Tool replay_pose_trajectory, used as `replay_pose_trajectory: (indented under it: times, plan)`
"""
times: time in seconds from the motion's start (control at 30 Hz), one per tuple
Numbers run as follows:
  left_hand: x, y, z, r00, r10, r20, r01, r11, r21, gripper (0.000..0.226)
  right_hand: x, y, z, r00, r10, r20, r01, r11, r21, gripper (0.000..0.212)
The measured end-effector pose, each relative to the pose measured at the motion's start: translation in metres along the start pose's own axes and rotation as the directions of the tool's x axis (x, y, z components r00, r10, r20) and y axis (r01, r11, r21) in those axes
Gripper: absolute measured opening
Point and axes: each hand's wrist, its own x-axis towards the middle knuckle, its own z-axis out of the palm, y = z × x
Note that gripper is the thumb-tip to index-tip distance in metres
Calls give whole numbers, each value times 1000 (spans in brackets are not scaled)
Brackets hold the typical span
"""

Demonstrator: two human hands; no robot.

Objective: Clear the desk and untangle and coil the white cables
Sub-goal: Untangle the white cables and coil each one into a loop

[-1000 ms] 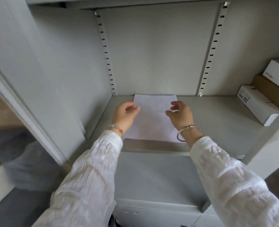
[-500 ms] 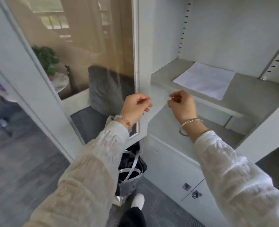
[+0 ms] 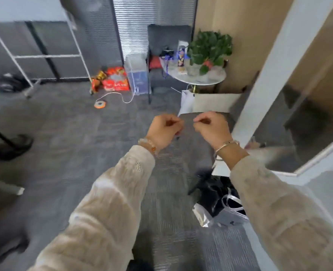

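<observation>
Hovering side by side over grey carpet (image 3: 67,133), the left hand (image 3: 164,131) and right hand (image 3: 212,129) have fingers curled in, holding nothing visible. A white cable (image 3: 122,95) lies on the floor well ahead, beside an orange tape roll (image 3: 100,104) and red packets (image 3: 115,79); blur makes their print unreadable. A potted plant (image 3: 209,48) stands on a round table (image 3: 216,80).

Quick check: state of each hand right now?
Left hand: fingers curled, holding nothing visible.
Right hand: fingers curled, holding nothing visible.
</observation>
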Motion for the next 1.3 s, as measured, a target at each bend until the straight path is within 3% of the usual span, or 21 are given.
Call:
replay_pose_trajectory:
  times: [0.13,0.23,0.4,0.47,0.7,0.9,1.3]
  plan:
    - [15,-39,-125,984,-51,-173,60,997,51,24,34,-51,129,977,-76,201,61,995,78,23]
    - [28,-60,-222,955,-89,-283,112,991,69,23,61,-92,227,946,-121,299,80,986,146,31]
    - [57,-91,-387,875,-129,-466,163,986,33,19,107,-163,387,887,-179,426,98,974,205,27]
    - [63,-96,-406,865,-139,-482,172,985,25,17,116,-168,403,886,-172,431,85,973,213,26]
    - [169,-149,-537,746,-172,-644,183,982,-50,11,235,-197,553,860,-166,483,62,973,223,22]
    - [300,-187,-629,683,-201,-702,207,975,-79,13,366,-219,670,768,-193,611,84,976,203,24]
    - [513,-245,-853,474,-253,-844,199,964,-177,11,605,-308,901,668,-245,703,101,966,240,23]
